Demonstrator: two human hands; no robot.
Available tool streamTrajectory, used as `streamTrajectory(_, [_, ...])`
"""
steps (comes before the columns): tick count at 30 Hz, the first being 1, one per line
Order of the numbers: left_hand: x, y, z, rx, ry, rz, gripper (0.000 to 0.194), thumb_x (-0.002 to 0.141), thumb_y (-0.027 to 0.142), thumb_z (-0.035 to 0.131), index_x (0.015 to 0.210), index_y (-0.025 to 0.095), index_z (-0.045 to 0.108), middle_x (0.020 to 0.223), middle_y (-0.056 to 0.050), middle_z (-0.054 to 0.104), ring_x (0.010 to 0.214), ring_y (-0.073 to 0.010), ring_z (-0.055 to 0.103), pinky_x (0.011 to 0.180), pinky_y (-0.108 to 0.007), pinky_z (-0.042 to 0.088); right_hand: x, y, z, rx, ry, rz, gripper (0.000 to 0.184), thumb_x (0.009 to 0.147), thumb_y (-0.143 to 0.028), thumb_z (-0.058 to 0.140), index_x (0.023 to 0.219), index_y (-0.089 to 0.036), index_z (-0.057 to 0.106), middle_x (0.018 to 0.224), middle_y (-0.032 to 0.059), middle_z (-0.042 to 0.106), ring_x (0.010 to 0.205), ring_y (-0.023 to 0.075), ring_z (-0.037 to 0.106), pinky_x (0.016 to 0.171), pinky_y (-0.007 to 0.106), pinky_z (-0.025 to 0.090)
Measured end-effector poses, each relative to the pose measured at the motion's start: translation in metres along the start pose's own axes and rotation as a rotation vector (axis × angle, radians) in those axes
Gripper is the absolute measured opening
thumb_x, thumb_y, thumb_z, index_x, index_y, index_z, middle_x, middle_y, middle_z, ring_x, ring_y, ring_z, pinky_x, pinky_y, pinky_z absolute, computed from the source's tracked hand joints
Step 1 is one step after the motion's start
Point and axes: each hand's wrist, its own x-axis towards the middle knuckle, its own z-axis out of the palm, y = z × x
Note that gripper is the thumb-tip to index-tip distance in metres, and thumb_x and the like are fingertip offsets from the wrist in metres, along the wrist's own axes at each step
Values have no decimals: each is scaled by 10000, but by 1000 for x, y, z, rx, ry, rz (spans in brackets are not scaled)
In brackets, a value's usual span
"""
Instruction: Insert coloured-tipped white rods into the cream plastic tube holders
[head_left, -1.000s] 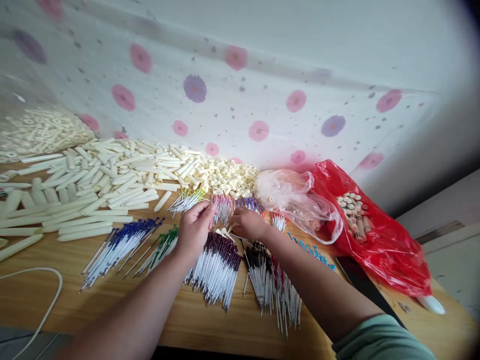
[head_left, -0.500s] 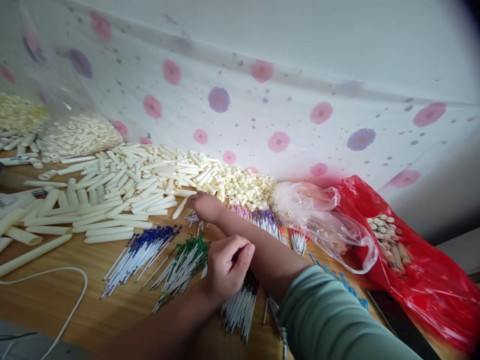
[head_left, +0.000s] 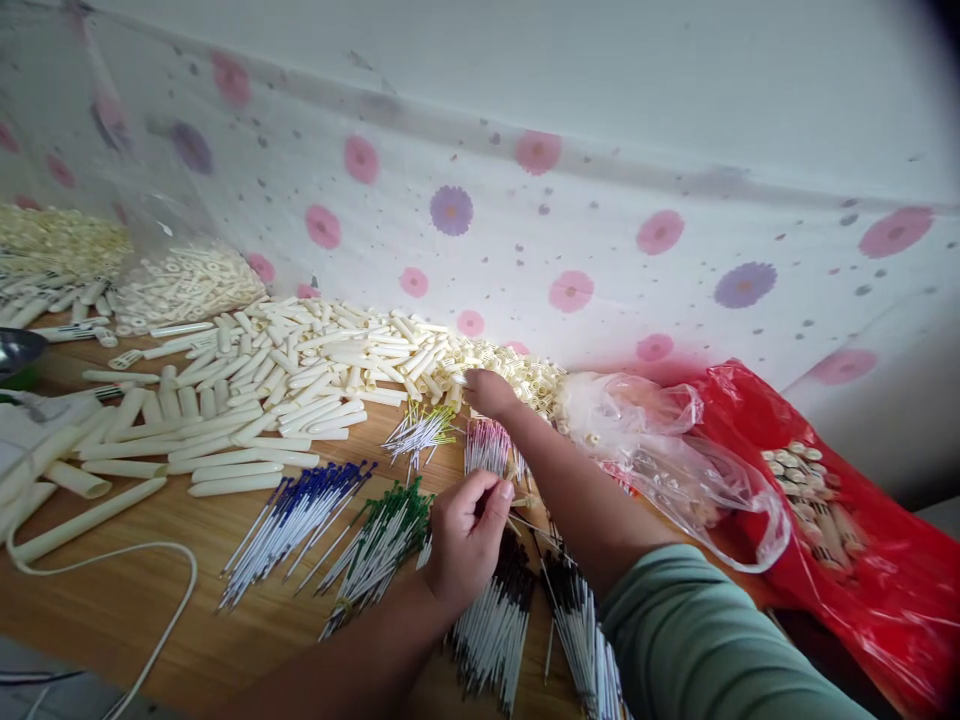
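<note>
Right forearm: in the way, running up from the green sleeve (head_left: 697, 630) across the table (head_left: 127, 620) and hiding part of the stick rows.
Stick bunches: white sticks, blue-tipped (head_left: 281, 530) and green-tipped (head_left: 379, 545) left of the left hand, yellow-tipped (head_left: 420, 430) and pink-tipped (head_left: 486, 450) farther back, dark-tipped (head_left: 499, 620) in front (lower ends partly spread).
Cream tubes: big heap (head_left: 322, 350) along the back, longer ones at left.
Bags: clear bag (head_left: 652, 430) overlapping red bag (head_left: 885, 560) at right; another bag of small pale parts (head_left: 195, 285) back left.
Cable: white (head_left: 142, 545), looped at the left front.
Sheet: flower print (head_left: 405, 230) behind everything.
Markings: dark marks on far-left tubes, too small to read.
Left hand (head_left: 469, 535): above the dark-tipped sticks, fingers curled, thumb against forefinger; can't tell what's between.
Right hand (head_left: 489, 393): reaching past the left, back up, at the slotted cream pieces (head_left: 540, 385); fingertips hidden, can't tell if apart or together.
</note>
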Motion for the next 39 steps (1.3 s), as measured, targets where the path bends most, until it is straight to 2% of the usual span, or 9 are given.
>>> streamTrajectory(4, [-1, 0, 6, -9, -30, -17, 289, 913, 307, 442, 676, 173, 541, 582, 12, 508, 539, -119, 447, 533, -244, 362, -23, 38, 11, -21, -83, 133, 312, 912, -325, 548, 1178, -163, 549, 1181, 85, 580, 994, 202, 604, 834, 408, 526])
streamTrajectory(9, [3, -5, 4, 11, -32, -20, 285, 909, 314, 452, 676, 177, 541, 554, 34, 455, 529, -116, 431, 534, -237, 361, -21, 20, 19, -41, -95, 182, 307, 913, -324, 547, 1177, -167, 550, 1185, 85, 579, 994, 201, 603, 834, 405, 527])
streamTrajectory(13, [12, -15, 1, -50, 154, -56, 139, 892, 320, 491, 885, 192, 546, 707, 16, 514, 623, -130, 497, 594, -237, 425, -32, 9, -5, -78, -7, 161, 308, 913, -322, 544, 1176, -162, 546, 1184, 89, 576, 977, 197, 606, 816, 394, 530])
streamTrajectory(16, [20, -22, 0, 22, 302, -86, 242, 866, 343, 532, 1058, 202, 486, 981, -57, 537, 794, -164, 546, 699, -286, 480, -69, 4, -28, -121, 74, 106, 262, 898, -266, 526, 1123, -135, 553, 1100, 125, 613, 896, 222, 625, 729, 350, 518])
streamTrajectory(19, [24, -21, 0, 226, 115, -55, 298, 859, 366, 545, 1101, 201, 489, 1108, -112, 539, 865, -206, 570, 705, -329, 486, -123, -6, -40, -154, 102, 29, 209, 862, -264, 526, 1034, -154, 571, 966, 112, 648, 819, 237, 636, 651, 318, 478])
streamTrajectory(22, [20, -14, 3, 393, -296, -32, 219, 886, 363, 508, 1030, 199, 526, 879, -67, 643, 754, -221, 614, 610, -304, 443, -173, -16, -37, -167, 109, -16, 145, 839, -251, 536, 958, -183, 582, 944, 89, 647, 790, 218, 636, 612, 284, 438])
streamTrajectory(24, [14, -9, 7, 457, -443, 19, 174, 890, 358, 509, 951, 197, 538, 785, -42, 659, 700, -216, 620, 581, -285, 407, -197, -21, -30, -166, 111, -11, 104, 818, -232, 551, 906, -188, 585, 907, 73, 649, 744, 199, 634, 575, 270, 411])
streamTrajectory(31, [0, 1, 10, 270, -459, 241, 75, 846, 217, 532, 779, 188, 544, 705, 7, 607, 639, -132, 546, 592, -243, 394, -236, -18, -6, 16, 257, 111, 49, 770, -193, 584, 810, -198, 613, 813, 44, 643, 707, 177, 608, 577, 257, 391])
streamTrajectory(39, [11, -5, 4, -165, -498, -93, 123, 841, 305, 553, 811, 188, 529, 625, 47, 543, 527, -93, 538, 523, -218, 440, -261, 15, 6, 705, 626, 105, 173, 832, -240, 601, 990, -194, 652, 749, 25, 637, 609, 129, 575, 577, 236, 461])
